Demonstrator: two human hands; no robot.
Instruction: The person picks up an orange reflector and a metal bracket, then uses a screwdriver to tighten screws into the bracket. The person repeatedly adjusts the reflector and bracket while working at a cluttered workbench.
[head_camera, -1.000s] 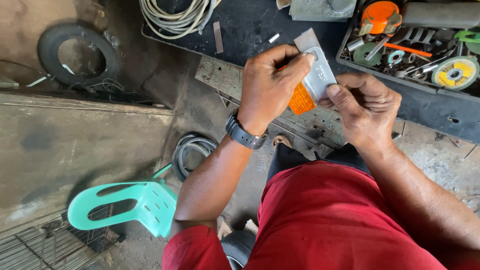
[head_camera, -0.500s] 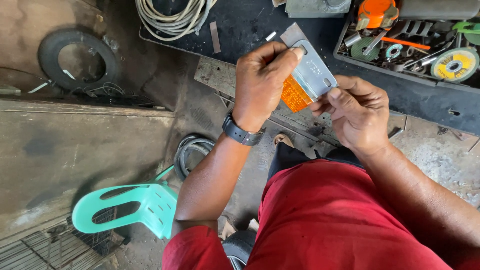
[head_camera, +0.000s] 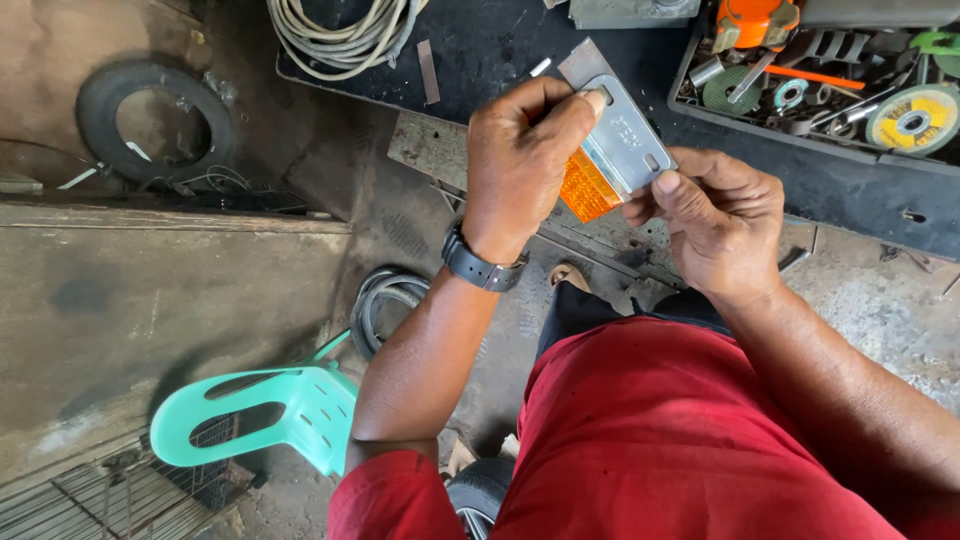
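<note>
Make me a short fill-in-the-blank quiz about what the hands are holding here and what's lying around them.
1. Both hands hold a grey metal plate with an ______ reflector against it.
2. The left hand has a dark ______ on its wrist.
3. The right hand pinches the plate's lower edge with its ______ on top.
4. Left of the person's red shirt stands a ______ plastic chair.

Missing words: orange; watch; thumb; green

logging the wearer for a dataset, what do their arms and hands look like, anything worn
Both hands are bare, no gloves. The left hand has a dark wristwatch with a black band on its wrist. The right hand has nothing on its wrist. Red short sleeves end above the elbow, so both forearms are bare.
</note>
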